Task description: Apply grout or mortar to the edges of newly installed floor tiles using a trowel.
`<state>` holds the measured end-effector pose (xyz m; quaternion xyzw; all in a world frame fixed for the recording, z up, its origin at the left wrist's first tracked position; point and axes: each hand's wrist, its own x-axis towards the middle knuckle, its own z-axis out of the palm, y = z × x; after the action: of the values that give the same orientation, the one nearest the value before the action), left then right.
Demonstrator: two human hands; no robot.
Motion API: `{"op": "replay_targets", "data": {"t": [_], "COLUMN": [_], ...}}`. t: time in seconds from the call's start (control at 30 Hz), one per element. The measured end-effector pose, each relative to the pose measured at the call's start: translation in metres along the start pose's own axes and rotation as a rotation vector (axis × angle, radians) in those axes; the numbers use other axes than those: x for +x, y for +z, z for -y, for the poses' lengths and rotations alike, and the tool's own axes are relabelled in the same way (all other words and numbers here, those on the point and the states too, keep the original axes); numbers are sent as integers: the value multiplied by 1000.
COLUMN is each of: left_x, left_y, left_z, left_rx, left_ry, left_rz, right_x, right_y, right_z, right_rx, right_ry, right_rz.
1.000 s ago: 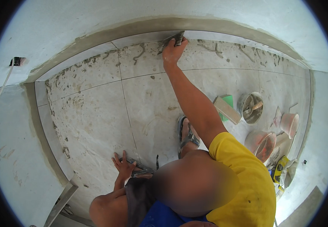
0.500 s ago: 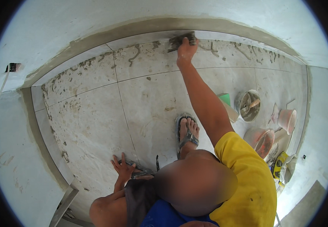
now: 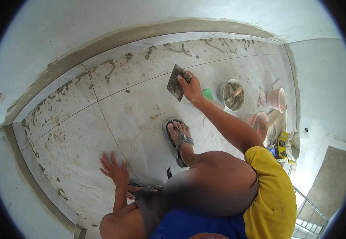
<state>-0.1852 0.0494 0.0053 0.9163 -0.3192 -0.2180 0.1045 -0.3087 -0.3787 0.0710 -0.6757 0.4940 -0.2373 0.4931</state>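
My right hand (image 3: pixel 192 88) grips the handle of a rectangular plastering trowel (image 3: pixel 175 84), its flat blade smeared with grey mortar. Trowel and hand are above the tiled floor (image 3: pixel 141 107), away from the wall. Lower left, my left hand (image 3: pixel 116 172) has its fingers spread and holds nothing; whether it presses on the floor I cannot tell. Along the foot of the wall runs a pale skirting tile (image 3: pixel 113 51), with a band of grey mortar (image 3: pixel 149 32) above it. Mortar crumbs and curls (image 3: pixel 110 71) lie on the floor near it.
Right of my arm stands a bucket of mortar (image 3: pixel 220 91) with a wooden-handled tool (image 3: pixel 237 91) in it. A green block (image 3: pixel 207 94) sits beside it. Two pinkish buckets (image 3: pixel 276 99) and a yellow bag (image 3: pixel 285 144) are further right. My sandalled foot (image 3: pixel 177 135) is mid-floor.
My right hand has drawn the trowel back from the skirting toward me. The view has swung to the right, and the left hand stays spread.
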Motion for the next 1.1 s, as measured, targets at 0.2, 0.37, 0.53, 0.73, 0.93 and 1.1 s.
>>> {"op": "replay_targets", "data": {"t": [0.2,0.37,0.53,0.73,0.93,1.1], "left_x": [98,136,164,183,155,113], "left_y": [-6,-18,-37,-70,-117,-130], "left_z": [-70,-109,-87,8,132,105], "left_rx": [-34,-21,12,168,368,396], "left_ry": [412,573,592,367,49,-30], "left_rz": [-103,-108,-167,-347,-475,-439], "right_x": [-126,-151,-111,-38,1,18], "right_y": [-36,-79,-111,-122,-95,-98], "right_z": [84,111,141,157,153,124], "right_rx": [-688,-1006,-1405,-1523,-1475,-1312], "right_ry": [-353,-687,-599,-496,-470,-203], "right_rz": [677,870,706,566,565,581]}}
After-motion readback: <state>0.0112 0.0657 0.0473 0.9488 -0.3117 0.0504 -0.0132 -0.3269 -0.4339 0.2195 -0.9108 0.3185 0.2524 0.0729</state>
